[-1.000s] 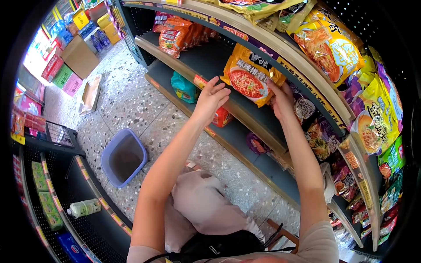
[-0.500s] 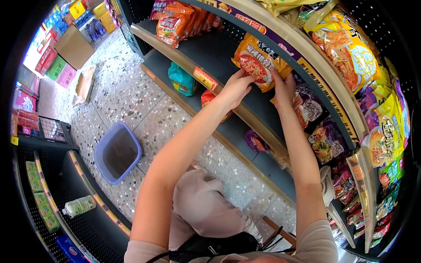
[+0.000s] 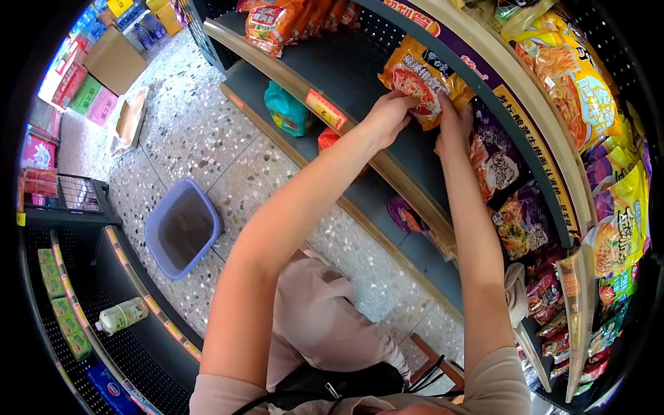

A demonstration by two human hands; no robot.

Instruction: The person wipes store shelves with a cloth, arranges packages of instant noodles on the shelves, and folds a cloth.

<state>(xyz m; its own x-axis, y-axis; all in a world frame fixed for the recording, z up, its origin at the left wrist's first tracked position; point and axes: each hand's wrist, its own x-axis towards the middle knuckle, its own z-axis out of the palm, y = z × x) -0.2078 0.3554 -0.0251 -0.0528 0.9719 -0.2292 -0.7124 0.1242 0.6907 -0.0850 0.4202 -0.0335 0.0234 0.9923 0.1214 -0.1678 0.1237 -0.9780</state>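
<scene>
An orange-yellow noodle packet (image 3: 416, 75) with a picture of a red bowl stands tilted on the middle shelf (image 3: 332, 62). At its lower left edge my left hand (image 3: 389, 119) is closed, fingers pinched on the packet. My right hand (image 3: 453, 124) grips the packet's lower right side, its fingers partly hidden behind it. Purple noodle packets (image 3: 492, 155) lie just right of my right hand. Farther left on the same shelf is a row of orange packets (image 3: 273, 26).
A teal packet (image 3: 285, 109) and a purple one (image 3: 404, 213) lie on the bottom shelf. A blue-purple bin (image 3: 182, 228) stands on the speckled floor. Behind it are cartons (image 3: 114, 61). Another shelf with a bottle (image 3: 123, 315) is at lower left. Large yellow packets (image 3: 570, 83) fill the upper right.
My left hand has moved from beside the packet, fingers apart, onto its lower edge and closed. The view has shifted, and the packet now appears farther right and higher.
</scene>
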